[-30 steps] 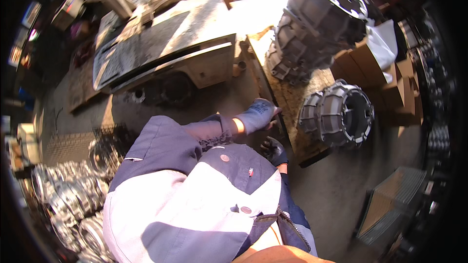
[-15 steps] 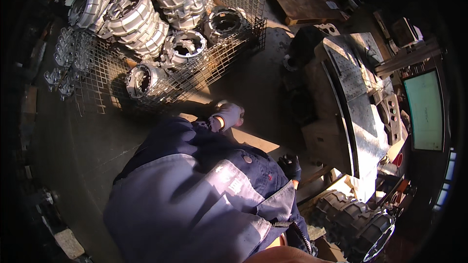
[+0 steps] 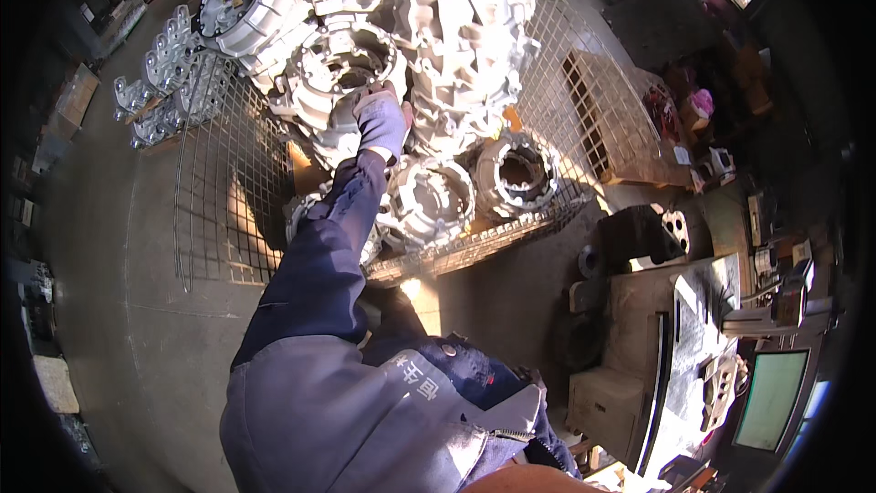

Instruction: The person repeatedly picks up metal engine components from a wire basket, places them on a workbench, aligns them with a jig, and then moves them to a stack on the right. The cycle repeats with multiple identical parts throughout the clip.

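My left hand [image 3: 384, 120], in a pale grey-purple glove, reaches forward to a ring-shaped silver metal housing [image 3: 315, 110] on top of a stack. Its fingers curl over the near right part of the housing's rim, and the fingertips are partly lost against the bright metal. More housings of the same kind stand around it: a tall stack [image 3: 465, 46] to the right, and a lower housing [image 3: 427, 201] just below my forearm. My right hand does not show; the jacket front covers that side.
A wire mesh cage [image 3: 228, 187] surrounds the housings. At right stands a metal-topped workbench [image 3: 689, 319] beside a green-grey screen [image 3: 774, 400]. A wooden pallet [image 3: 630, 128] lies beyond the cage, and smaller silver castings [image 3: 173, 64] are stacked left of it.
The view has shifted closer to the cage. My left hand has gone from low by my body to the upper housing's rim. My dark-gloved right hand has dropped out of sight.
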The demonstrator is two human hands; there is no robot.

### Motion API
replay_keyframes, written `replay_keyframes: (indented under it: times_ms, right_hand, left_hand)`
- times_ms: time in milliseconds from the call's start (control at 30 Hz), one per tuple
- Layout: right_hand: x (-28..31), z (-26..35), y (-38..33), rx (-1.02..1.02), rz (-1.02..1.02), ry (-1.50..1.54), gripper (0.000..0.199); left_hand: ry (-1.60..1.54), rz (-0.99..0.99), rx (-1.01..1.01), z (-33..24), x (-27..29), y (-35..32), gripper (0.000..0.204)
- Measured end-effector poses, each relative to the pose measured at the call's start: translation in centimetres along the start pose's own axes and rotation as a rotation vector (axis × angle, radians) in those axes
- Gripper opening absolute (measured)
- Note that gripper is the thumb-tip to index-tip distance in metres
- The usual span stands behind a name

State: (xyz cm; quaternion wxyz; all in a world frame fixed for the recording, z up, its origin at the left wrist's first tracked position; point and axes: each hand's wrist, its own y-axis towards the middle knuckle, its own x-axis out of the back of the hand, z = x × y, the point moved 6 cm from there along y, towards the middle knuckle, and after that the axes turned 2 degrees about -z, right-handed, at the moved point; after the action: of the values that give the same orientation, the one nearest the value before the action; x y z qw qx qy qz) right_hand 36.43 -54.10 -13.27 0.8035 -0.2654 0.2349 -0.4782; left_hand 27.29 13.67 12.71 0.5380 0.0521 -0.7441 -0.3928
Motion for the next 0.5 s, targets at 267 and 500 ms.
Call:
replay_keyframes:
  times_ms: [267,500]
  right_hand:
    - [-7.6,-2.4,8.1,0.250,0.171,-1.187,0.039]
    - [-10.8,1.1,6.8,0.134,0.326,-1.304,0.037]
  left_hand:
    - [-0.171,0.666,0.360,5.6,-11.0,7.8,0.048]
    - [-0.368,0.672,0.291,13.7,-8.6,10.9,0.037]
